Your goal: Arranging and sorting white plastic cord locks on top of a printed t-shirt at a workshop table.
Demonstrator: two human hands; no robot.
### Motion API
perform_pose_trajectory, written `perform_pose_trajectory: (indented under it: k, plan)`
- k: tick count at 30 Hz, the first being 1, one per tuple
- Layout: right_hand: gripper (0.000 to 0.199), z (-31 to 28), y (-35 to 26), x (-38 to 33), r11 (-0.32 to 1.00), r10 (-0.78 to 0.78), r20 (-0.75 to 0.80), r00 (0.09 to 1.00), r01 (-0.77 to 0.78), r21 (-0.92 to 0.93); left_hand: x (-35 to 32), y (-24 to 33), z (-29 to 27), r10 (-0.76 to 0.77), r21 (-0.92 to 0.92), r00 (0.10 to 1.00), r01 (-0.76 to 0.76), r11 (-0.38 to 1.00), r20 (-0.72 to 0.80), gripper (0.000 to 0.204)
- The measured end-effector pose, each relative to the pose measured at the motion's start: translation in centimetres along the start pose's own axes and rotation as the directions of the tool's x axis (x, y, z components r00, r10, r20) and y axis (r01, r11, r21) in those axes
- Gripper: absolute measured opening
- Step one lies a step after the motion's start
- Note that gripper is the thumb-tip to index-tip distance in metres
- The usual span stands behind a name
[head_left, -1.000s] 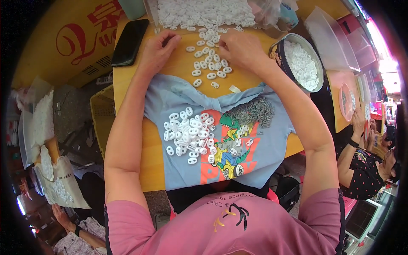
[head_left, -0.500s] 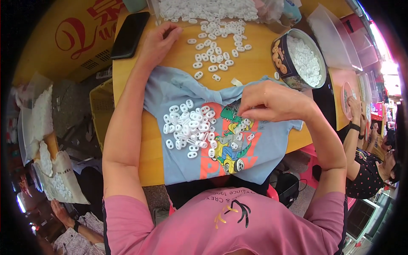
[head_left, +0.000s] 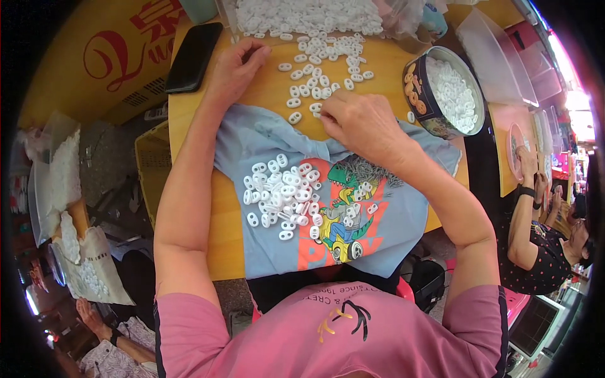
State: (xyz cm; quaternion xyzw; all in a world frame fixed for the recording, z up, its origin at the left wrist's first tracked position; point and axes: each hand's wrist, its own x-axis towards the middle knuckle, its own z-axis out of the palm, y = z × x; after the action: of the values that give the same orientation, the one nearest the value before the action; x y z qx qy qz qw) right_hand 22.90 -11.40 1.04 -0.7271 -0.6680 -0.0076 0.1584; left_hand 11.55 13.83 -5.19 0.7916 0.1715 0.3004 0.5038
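Note:
My left hand (head_left: pixel 242 66) rests on the wooden table with its fingers curled in, and nothing shows in it. My right hand (head_left: pixel 362 120) reaches over the top of a light blue printed shirt (head_left: pixel 268 255). Its thumb and fingertips pinch at a white two-holed oval plastic piece (head_left: pixel 316 108), mostly uncovered beside them. A heap of the same white pieces (head_left: pixel 287 189) lies on the shirt's left half. On the dinosaur print, a few white pieces (head_left: pixel 351 214) lie apart. Beside them spreads a patch of thin grey bits (head_left: pixel 378 170), too fine to make out.
More white pieces (head_left: pixel 309 19) spread across the far table. A round tin (head_left: pixel 419 116) full of white pieces stands at the right, near clear plastic bins (head_left: pixel 488 53). A black phone (head_left: pixel 194 58) lies far left. Other people's hands (head_left: pixel 94 320) show at both sides.
My right hand has moved from over the shirt's print up and left to the loose white pieces on the table, uncovering the grey bits. My left hand stays put.

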Motion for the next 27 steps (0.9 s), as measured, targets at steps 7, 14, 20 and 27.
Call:
perform_pose_trajectory:
  k: [7, 14, 20, 27]
  plan:
    - [0.012, -1.7, 1.1, -1.4, 0.995, 0.013, -0.008, 1.0, -0.012, 0.101, 0.0, -0.3, -0.3, 0.015, 0.02, 1.0, -0.015, 1.0, 0.003, 0.023]
    - [0.016, 0.4, 0.4, 0.2, 0.996, -0.075, 0.013, 0.997, 0.074, 0.049, -0.2, 0.6, -0.3, -0.015, 0.01, 0.999, 0.014, 1.0, 0.034, 0.022]
    - [0.012, 1.0, 0.2, 1.1, 0.989, -0.072, 0.082, 0.994, 0.081, -0.122, -0.1, 0.3, -0.1, -0.014, -0.006, 1.0, 0.014, 1.0, 0.023, 0.02]
    - [0.013, -6.7, 0.1, -1.6, 0.938, -0.102, 0.292, 0.951, -0.007, 0.348, -0.2, 0.4, -0.1, -0.039, -0.023, 0.999, 0.04, 0.999, 0.03, 0.02]
